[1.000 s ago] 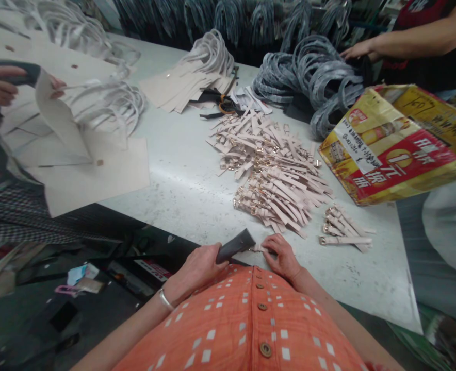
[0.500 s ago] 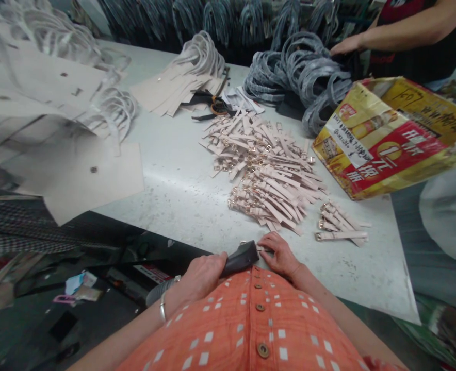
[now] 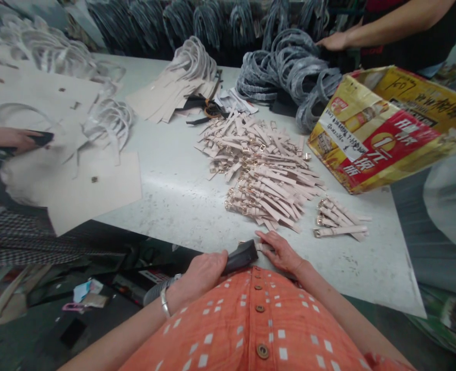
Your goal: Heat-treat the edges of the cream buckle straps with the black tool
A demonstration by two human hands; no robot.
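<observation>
Gripping a black tool (image 3: pixel 241 256) with my left hand (image 3: pixel 205 270) wrapped round it, I have its blunt end just beside the thin pale strap (image 3: pixel 262 247) pinched in my right hand (image 3: pixel 278 251). Both are on my side of the heap of pale straps (image 3: pixel 264 170), near the edge of the table (image 3: pixel 181 206). The strap passes behind the tool's end, and a bit of metal (image 3: pixel 241 241), likely a buckle, shows beyond it; whether tool and strap touch, I cannot tell.

My main worry is my own fingertips — they lie so near the tool that a small slip of either wrist could bring it onto skin instead of strap. The pinch looks narrow too, so a tug might twist the strap free. My orange shirt (image 3: pixel 235 319) is close under the tool and could snag if I leaned in. Right of the heap lies a small group of straps (image 3: pixel 340 219); a careless sweep of my right hand could push it into the heap — and mix the two.
</observation>
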